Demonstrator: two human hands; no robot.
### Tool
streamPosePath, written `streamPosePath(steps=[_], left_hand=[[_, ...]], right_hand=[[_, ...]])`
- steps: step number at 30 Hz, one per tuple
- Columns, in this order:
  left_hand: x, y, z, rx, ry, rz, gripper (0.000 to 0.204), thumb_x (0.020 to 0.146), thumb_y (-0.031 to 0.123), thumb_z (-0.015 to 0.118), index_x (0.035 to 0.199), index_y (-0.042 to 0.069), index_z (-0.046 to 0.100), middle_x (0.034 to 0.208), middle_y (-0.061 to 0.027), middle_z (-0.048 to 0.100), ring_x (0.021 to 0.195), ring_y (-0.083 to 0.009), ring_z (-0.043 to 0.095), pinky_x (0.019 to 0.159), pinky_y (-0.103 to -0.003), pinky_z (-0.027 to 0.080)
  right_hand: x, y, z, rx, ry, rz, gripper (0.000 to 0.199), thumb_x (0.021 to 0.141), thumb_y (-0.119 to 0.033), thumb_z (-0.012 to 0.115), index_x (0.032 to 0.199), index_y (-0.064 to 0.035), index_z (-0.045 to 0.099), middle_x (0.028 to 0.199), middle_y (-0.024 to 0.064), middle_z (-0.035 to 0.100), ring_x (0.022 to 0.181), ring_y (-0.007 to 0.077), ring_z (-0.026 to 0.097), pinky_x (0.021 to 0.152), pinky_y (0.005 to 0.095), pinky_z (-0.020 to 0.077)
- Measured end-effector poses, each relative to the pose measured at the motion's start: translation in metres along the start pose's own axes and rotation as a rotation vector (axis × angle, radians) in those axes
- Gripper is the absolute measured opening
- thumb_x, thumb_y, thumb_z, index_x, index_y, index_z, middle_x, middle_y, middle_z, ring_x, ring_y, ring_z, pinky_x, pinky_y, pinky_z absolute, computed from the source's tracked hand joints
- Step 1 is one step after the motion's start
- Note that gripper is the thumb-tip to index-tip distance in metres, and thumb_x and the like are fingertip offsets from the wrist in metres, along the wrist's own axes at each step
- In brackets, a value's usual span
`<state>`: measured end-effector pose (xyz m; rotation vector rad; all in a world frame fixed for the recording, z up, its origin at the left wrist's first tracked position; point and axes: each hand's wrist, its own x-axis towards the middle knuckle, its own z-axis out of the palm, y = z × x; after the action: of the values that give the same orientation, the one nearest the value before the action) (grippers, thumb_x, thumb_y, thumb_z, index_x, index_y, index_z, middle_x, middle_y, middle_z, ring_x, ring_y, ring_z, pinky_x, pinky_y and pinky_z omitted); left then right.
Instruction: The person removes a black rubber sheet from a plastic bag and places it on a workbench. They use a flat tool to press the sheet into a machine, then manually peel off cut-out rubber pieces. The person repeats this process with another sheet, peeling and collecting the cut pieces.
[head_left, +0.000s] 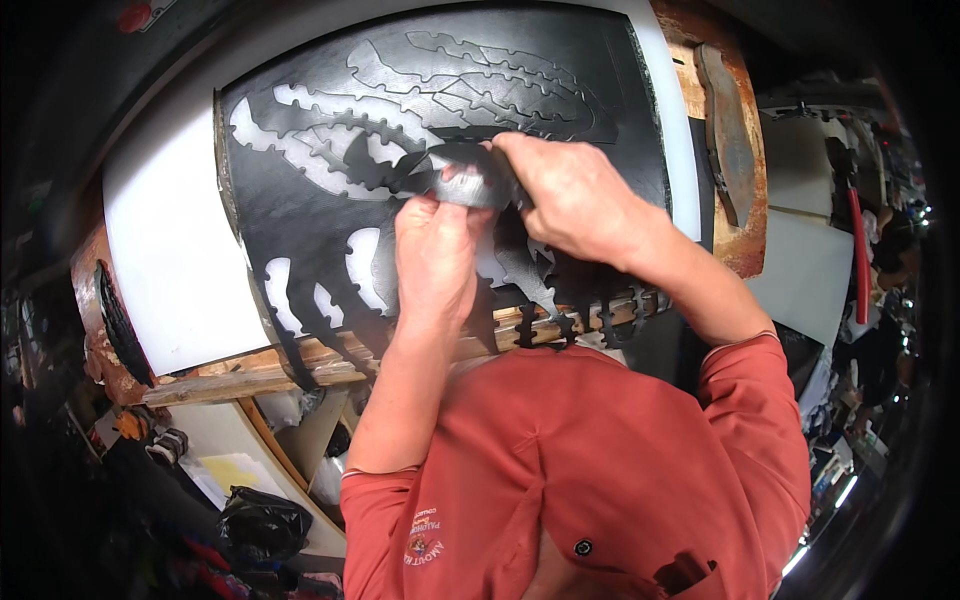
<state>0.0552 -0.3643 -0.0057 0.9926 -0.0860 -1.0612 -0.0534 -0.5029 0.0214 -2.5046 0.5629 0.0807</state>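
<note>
A large black sheet (330,235), perhaps leather, lies over a white board (165,265). Curved, notched shapes are cut through it, and white shows in several of the openings. Near its far edge, outlined notched pieces (470,75) still sit in the sheet. My left hand (438,245) pinches a curved black cut piece (468,187) above the middle of the sheet. My right hand (575,190) is closed at the right end of the same piece, its fingertips partly hidden. The held piece is somewhat blurred. Notched strips (525,325) of the sheet hang over the near edge.
A curved metal cutting die (728,135) lies on the wooden board (752,235) at the right, near a tool with a red handle (858,255). Another dark curved die (118,320) rests at the left. Below the table's near wooden edge (250,385) is a black plastic bag (265,522).
</note>
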Motion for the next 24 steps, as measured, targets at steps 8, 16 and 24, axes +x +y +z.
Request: streamPosePath(steps=[8,16,24], left_hand=[[-0.008,0.022,-0.012,0.016,0.13,-0.084,0.049,0.106,0.019,0.065,0.141,-0.014,0.054,0.142,-0.0249,0.06,0.13,-0.0318,0.061,0.114,-0.042,0.049],[0.004,0.033,-0.015,-0.054,0.12,-0.189,0.052,0.104,0.019,0.068,0.137,-0.017,0.051,0.141,-0.0311,0.057,0.129,-0.0377,0.061,0.114,-0.044,0.049],[0.028,0.034,-0.005,0.385,0.073,-0.197,0.047,0.099,0.027,0.076,0.126,-0.009,0.064,0.116,-0.0142,0.068,0.118,-0.0242,0.066,0.107,-0.036,0.051]], right_hand=[[-0.01,0.043,-0.113,0.171,0.829,0.084,0.029,0.107,-0.021,0.051,0.098,0.0016,0.068,0.079,0.0065,0.066,0.072,0.0159,0.061,0.065,0.0318,0.0482],[0.022,0.086,-0.01,-0.13,0.321,0.186,0.032,0.087,-0.02,0.074,0.113,-0.0056,0.061,0.079,0.0203,0.072,0.074,0.0409,0.073,0.068,0.0491,0.0594],[0.02,0.1,0.02,-0.192,0.539,-0.116,0.026,0.078,-0.01,0.073,0.102,-0.0077,0.063,0.08,0.014,0.07,0.076,0.0387,0.071,0.067,0.0469,0.0576]])
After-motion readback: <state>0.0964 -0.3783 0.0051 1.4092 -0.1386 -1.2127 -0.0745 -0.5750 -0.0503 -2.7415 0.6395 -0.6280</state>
